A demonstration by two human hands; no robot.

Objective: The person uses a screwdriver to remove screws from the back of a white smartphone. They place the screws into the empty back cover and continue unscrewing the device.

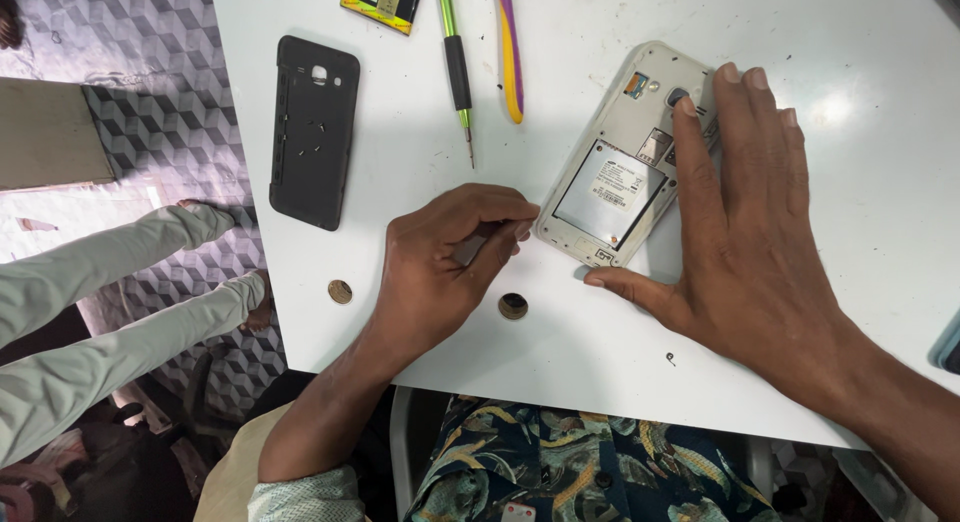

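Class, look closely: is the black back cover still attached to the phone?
No. The black back cover lies apart on the white table, left of the opened phone under the right hand.

- Pretty bright overall, the white desk (400, 282) soaks up most of the light and looks close to blown out.
- There's a hot glare patch on the desk near the top right, so light seems to come from above.
- Shadows are soft and short, just a faint dark edge under the right hand (750, 242) and left hand (440, 262).
- The floor (150, 42) on the left is dimmer, and under the desk it's properly dark.
- Focus is sharp in the middle, with some wide-angle stretch toward the edges.
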